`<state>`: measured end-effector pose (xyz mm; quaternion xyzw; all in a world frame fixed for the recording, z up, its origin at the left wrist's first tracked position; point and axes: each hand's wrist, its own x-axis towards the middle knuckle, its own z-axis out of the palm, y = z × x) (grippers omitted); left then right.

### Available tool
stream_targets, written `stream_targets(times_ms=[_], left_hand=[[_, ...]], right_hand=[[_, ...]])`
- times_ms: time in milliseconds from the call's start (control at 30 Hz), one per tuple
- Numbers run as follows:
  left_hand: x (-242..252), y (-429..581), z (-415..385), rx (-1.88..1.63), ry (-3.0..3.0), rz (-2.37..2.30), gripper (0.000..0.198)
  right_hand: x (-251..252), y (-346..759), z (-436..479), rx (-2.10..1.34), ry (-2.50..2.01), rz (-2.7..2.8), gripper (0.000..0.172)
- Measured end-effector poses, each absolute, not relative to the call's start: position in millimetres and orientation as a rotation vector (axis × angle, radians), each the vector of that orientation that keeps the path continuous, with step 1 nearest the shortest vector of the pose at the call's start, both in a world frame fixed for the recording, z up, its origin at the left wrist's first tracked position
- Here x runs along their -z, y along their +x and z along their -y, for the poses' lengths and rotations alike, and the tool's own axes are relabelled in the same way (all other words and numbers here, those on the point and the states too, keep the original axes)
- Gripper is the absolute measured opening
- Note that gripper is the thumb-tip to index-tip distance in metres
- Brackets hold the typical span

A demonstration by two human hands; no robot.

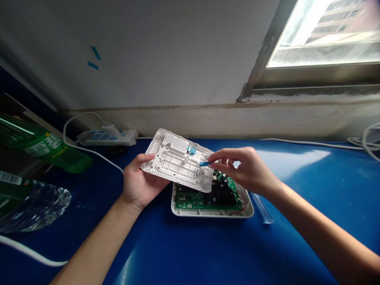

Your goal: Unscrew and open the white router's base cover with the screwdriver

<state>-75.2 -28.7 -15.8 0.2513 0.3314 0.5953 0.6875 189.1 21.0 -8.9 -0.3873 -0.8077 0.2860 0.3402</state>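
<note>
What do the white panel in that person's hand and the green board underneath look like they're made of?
The white panel looks like moulded plastic with a matte finish; its ribs and rows of small holes seem formed in one piece. The green board looks like a circuit board with a glossy green coating and small parts mounted on it, though its core material can't be seen.
</note>
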Motion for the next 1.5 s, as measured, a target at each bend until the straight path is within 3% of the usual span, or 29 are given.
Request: stream_targets(times_ms=[467,733,1033,1500], left_hand=[[15,-75,29,-1.327,0.558,-0.760,0.068],[17,-70,33,-1.349,0.584,-0.751,0.067],[18,-70,34,-1.366,0.583,-0.747,0.067],[18,-66,34,-1.378,0.638,-0.691,0.064]], right_hand=[[19,196,-24,-0.232,-0.796,2.263,0.014],[29,179,-16,-0.128,-0.960,1.998,0.022],[25,183,-10,0.476,-0.823,2.418,0.023],[14,185,-12,0.522,-0.779,2.411,0.024]])
